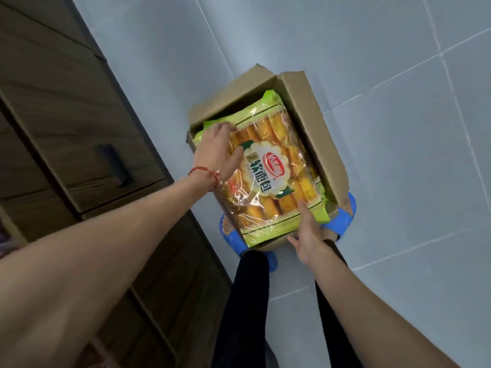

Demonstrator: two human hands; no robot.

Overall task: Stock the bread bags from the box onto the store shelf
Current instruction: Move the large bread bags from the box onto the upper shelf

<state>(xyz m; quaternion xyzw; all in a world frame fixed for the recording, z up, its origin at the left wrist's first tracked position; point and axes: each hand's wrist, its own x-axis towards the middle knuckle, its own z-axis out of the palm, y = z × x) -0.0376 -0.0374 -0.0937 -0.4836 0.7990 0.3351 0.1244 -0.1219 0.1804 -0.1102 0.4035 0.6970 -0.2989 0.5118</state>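
Observation:
An open cardboard box (313, 120) stands on the tiled floor in front of my feet. On top in it lies a clear bread bag (268, 166) with green ends, orange rolls and a white label; another green bag edge shows beneath it. My left hand (215, 152), with a red string at the wrist, rests on the bag's far left side, thumb laid over the plastic. My right hand (308, 235) touches the bag's near right corner, fingers spread along its edge. Whether the bag is lifted off the stack I cannot tell.
A dark wooden cabinet (79, 123) with drawer fronts and a black handle (114, 166) runs along the left. Pale floor tiles (398, 181) spread right of the box. My blue slippers (342, 216) and dark trouser legs stand just behind the box.

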